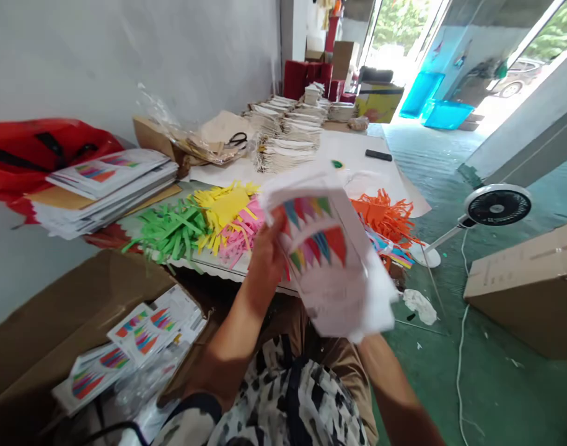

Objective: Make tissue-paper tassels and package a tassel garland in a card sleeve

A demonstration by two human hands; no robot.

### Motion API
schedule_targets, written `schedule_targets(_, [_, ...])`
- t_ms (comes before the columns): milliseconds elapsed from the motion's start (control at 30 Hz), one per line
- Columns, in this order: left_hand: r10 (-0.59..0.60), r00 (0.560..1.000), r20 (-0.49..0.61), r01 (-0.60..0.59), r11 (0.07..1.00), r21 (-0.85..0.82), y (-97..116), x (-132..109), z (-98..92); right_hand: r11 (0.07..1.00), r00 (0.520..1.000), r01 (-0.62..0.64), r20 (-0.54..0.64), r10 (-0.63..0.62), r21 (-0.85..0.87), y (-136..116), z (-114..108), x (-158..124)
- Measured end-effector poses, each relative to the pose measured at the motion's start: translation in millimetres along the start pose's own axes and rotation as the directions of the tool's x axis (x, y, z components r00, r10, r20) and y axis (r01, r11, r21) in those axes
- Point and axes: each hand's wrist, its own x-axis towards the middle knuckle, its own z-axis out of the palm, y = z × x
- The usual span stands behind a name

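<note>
The left hand (265, 253) grasps a printed packet (332, 297); right fingers are hidden, I cannot tell. Work seems partly done: on the table (352, 145), fringes (171, 230) lie loose.

The left hand (266, 251) grips white, multicolour-printed paper sheets (334, 285); bright-green fringed strips (171, 229) overhang the white tabletop (351, 145)'s near edge.

A fan (498, 205) stands on the green floor (427, 378) near a cardboard box (529, 291), a red bag (13, 136) sits against the wall (171, 49), and a car (520, 75) shows outside.
</note>
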Motion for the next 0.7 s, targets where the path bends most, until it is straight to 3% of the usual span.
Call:
schedule_targets(67, [0.124,0.988,-0.089,-0.127,0.991,-0.028,14,13,3.5,0.981,0.996,-0.072,0.072,0.060,0.178,-3,-10,-1])
schedule_targets(133, [0.242,0.958,-0.152,-0.247,0.969,-0.013,22,14,3.2,0.898,0.977,-0.147,0.203,0.066,0.415,-6,-14,-3])
schedule_targets(200, [0.299,0.941,-0.160,-0.300,0.954,0.017,22,8,1.3,0.813,0.970,-0.170,0.241,0.037,0.557,-11,-12,-4])
schedule_targets(367, [0.240,0.964,-0.116,-0.229,0.968,0.101,16,-7,-18.2,0.899,0.995,-0.035,-0.069,0.072,0.437,-20,-11,11])
schedule_targets(433, [0.264,0.948,-0.179,-0.227,0.952,0.205,22,-5,-34.1,0.927,0.991,0.017,-0.130,0.034,0.374,-20,-20,18])
schedule_targets(467, [0.323,0.917,-0.232,-0.255,0.925,0.280,27,-2,-42.2,0.939,0.989,0.044,-0.146,0.006,0.341,-20,-27,21])
schedule_targets(533, [0.555,0.779,-0.291,-0.364,0.779,0.512,38,1,-54.1,0.958,0.986,0.086,-0.158,-0.044,0.272,-18,-39,25])
schedule_targets(600, [0.755,0.644,-0.122,-0.425,0.486,0.764,49,-1,-54.9,0.972,0.985,0.111,-0.150,-0.080,0.206,-18,-47,27])
schedule_targets(633, [0.785,0.619,0.023,-0.437,0.320,0.841,54,-4,-50.3,0.977,0.985,0.119,-0.141,-0.095,0.175,-19,-50,28])
schedule_targets(700, [0.707,0.639,0.304,-0.496,0.076,0.865,60,-14,-32.3,0.985,0.985,0.134,-0.120,-0.121,0.109,-23,-53,29])
